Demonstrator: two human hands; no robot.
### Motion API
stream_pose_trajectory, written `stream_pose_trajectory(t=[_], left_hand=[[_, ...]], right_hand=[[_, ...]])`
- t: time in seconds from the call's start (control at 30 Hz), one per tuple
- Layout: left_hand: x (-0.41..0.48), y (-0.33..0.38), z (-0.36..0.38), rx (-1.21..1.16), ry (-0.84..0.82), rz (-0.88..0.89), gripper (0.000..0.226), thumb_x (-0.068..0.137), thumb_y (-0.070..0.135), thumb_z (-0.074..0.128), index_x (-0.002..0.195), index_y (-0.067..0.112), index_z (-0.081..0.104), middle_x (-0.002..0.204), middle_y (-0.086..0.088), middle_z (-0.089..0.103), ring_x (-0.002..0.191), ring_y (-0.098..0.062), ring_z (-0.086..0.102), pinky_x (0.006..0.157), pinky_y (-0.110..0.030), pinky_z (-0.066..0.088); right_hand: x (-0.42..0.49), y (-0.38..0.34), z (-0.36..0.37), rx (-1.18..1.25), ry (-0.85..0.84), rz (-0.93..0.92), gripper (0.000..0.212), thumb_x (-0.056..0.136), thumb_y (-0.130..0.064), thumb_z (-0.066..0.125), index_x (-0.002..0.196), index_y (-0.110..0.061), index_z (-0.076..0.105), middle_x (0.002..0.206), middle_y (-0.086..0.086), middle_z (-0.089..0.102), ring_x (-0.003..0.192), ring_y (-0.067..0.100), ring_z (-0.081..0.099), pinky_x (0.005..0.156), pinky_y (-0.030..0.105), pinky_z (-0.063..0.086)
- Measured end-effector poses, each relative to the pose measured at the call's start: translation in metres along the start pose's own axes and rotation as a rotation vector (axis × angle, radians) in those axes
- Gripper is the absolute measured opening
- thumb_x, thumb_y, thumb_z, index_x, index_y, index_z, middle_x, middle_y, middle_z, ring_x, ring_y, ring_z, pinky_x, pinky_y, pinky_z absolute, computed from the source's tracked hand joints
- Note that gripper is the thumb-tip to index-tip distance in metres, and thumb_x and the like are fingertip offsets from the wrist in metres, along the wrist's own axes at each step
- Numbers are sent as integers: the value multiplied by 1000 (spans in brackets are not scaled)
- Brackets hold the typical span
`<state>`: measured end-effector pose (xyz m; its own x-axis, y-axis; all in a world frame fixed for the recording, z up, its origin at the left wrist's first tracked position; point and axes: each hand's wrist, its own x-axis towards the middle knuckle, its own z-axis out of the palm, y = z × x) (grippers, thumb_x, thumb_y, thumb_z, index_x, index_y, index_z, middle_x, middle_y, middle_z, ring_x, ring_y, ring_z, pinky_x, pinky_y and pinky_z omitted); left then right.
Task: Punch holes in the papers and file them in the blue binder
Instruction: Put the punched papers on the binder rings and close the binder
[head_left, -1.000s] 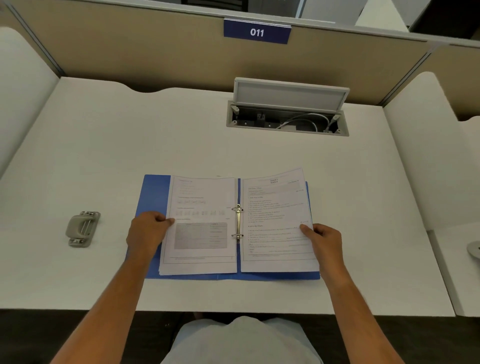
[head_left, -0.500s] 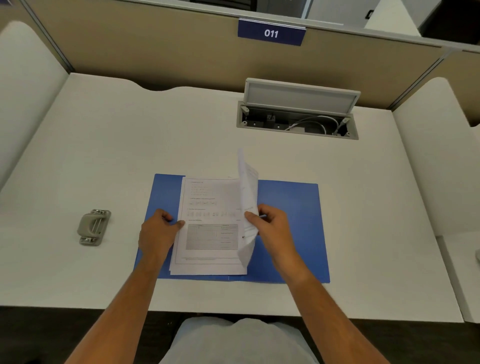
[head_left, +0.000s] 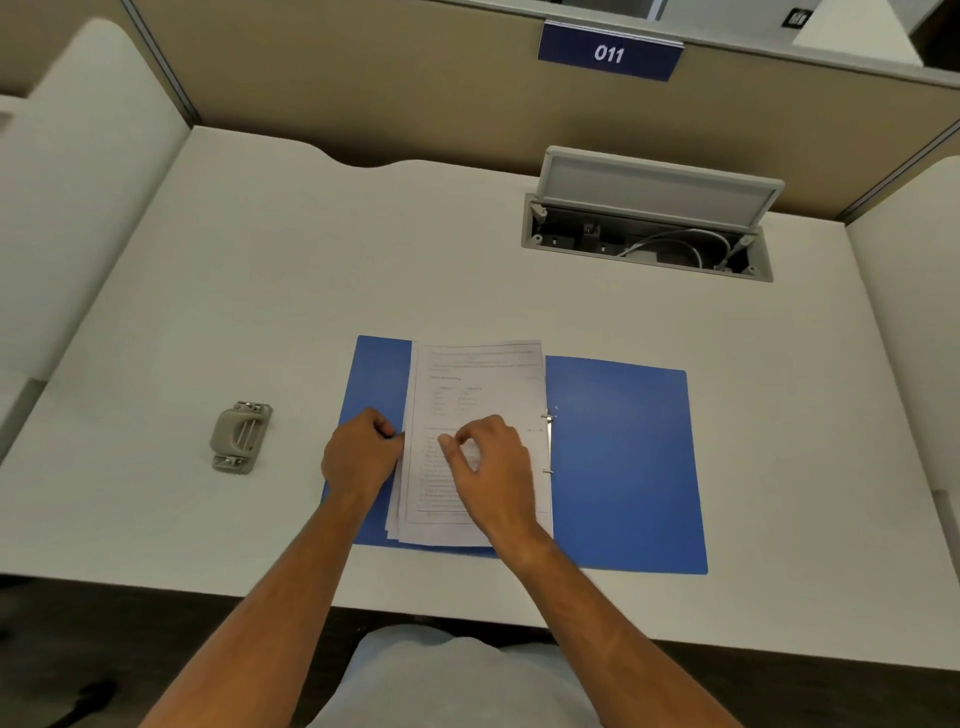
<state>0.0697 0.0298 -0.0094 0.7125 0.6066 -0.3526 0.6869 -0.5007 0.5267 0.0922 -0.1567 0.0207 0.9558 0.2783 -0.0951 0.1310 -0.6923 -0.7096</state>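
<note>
Head view shows the binder (head_left: 623, 457) lying open and flat on the desk (head_left: 260, 291), with the papers (head_left: 478, 374) stacked on its left half, their long axis running away from the person. The rings (head_left: 548, 441) sit along the stack's right edge, just right of the right hand (head_left: 493, 467).

The left hand (head_left: 361, 457) is curled at the stack's left edge, fingers bent in and seemingly pinching that edge; how many sheets it holds cannot be told. The right hand rests on top of the papers, loosely bent with thumb and forefinger close together, and whether it grips a sheet or only presses down cannot be told.

The bare right cover lies further right of the right hand, beyond the rings. The punch (head_left: 241, 436) sits well left of the left hand, apart from the binder and untouched.

The filing looks close to done. What remains probably turns on the right cover, which would fold leftward over the stack about the ring axis, and the right hand is the nearer one for that.
</note>
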Motion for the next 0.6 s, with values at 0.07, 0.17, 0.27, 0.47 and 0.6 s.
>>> stream_pose_trajectory(t=[0.07, 0.17, 0.27, 0.47, 0.6], left_hand=[[1, -1, -1, -28, -9, -11, 19, 93, 37, 72, 83, 26, 62, 77, 7, 68, 69, -16, 64, 57, -28, 44], [2, 0, 0, -76, 18, -24, 21, 97, 42, 67, 83, 26, 60, 76, 5, 69, 71, -21, 70, 60, -31, 51], [-3, 3, 2, -143, 77, -3, 13, 100, 36, 63, 97, 24, 63, 85, 4, 70, 78, -20, 69, 62, -31, 50], [-15, -3, -1, -130, 208, 30, 26, 99, 30, 67, 123, 19, 66, 121, -5, 65, 109, -26, 61, 75, -38, 50], [-13, -16, -12, -154, 151, -55, 39, 99, 32, 67, 135, 18, 63, 136, -9, 61, 125, -32, 53, 88, -38, 46]], right_hand=[[-4, 17, -4, -147, 88, 11, 38, 102, -57, 59, 121, -26, 69, 137, -4, 64, 124, 14, 59, 108, 39, 52], [-12, 47, -12, -312, 110, 64, 50, 104, -53, 59, 143, -22, 62, 164, 8, 49, 149, 27, 46, 123, 48, 36], [-16, 64, -14, -367, 0, 89, 61, 106, -58, 51, 154, -20, 53, 172, 9, 37, 159, 29, 35, 129, 56, 28], [-18, 74, -10, -400, -53, 76, 65, 105, -63, 46, 156, -22, 52, 177, 9, 29, 162, 31, 30, 130, 58, 28], [-21, 82, -14, -463, -102, 29, 71, 105, -64, 38, 163, -23, 43, 180, 7, 20, 165, 31, 24, 131, 55, 24]])
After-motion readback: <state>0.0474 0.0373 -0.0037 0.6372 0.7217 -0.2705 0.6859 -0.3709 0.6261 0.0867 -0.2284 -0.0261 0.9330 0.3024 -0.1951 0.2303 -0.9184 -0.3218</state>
